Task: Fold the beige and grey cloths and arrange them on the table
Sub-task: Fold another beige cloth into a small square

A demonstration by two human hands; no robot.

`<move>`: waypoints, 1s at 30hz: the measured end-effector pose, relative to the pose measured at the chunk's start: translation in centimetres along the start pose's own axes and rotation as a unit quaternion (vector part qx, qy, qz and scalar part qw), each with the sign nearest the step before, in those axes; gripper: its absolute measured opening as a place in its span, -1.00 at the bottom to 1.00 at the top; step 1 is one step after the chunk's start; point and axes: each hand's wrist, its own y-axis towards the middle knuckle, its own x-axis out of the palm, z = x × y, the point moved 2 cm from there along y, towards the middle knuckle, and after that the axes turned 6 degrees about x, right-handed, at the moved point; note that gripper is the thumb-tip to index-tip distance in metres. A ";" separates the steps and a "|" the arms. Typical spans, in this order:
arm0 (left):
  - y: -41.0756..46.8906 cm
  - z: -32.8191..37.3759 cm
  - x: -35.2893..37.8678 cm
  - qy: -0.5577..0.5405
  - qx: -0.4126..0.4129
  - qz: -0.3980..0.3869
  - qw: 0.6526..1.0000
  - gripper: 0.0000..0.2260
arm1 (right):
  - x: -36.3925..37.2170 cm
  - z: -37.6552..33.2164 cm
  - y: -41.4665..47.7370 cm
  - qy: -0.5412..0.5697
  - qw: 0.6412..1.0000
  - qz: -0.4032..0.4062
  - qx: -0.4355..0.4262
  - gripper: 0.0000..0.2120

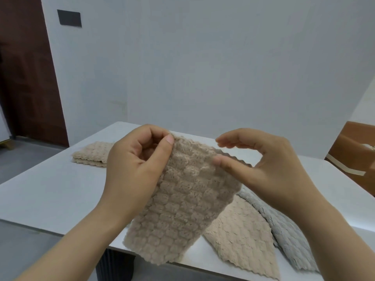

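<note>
A beige waffle-textured cloth (180, 201) hangs in the air above the near table edge. My left hand (136, 165) pinches its top left corner between thumb and fingers. My right hand (263, 167) is at the cloth's top right edge, thumb touching the fabric and fingers curved apart above it. Another beige cloth (239, 238) lies spread on the table under the held one, with a grey cloth (284, 236) beside it on the right. A folded beige cloth (92, 154) lies at the far left of the table.
The white table (50, 195) stands against a pale wall. A brown chair or box (353, 159) sits at the right. A dark wooden door (26, 67) is at the far left, beside grey floor.
</note>
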 end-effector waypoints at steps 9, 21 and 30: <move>-0.6 1.3 2.0 -0.017 0.011 -0.058 0.998 -0.90 | 1.1 -1.7 0.1 0.026 0.999 -0.012 -0.037 -0.91; -2.0 0.1 2.4 -0.079 -0.059 -0.060 0.993 -0.89 | 1.0 -1.0 -0.1 0.077 0.997 -0.020 0.004 -0.96; -2.7 -0.2 2.4 -0.066 -0.066 -0.099 0.991 -0.89 | 0.5 -0.5 -0.1 0.089 0.996 0.025 0.010 -0.90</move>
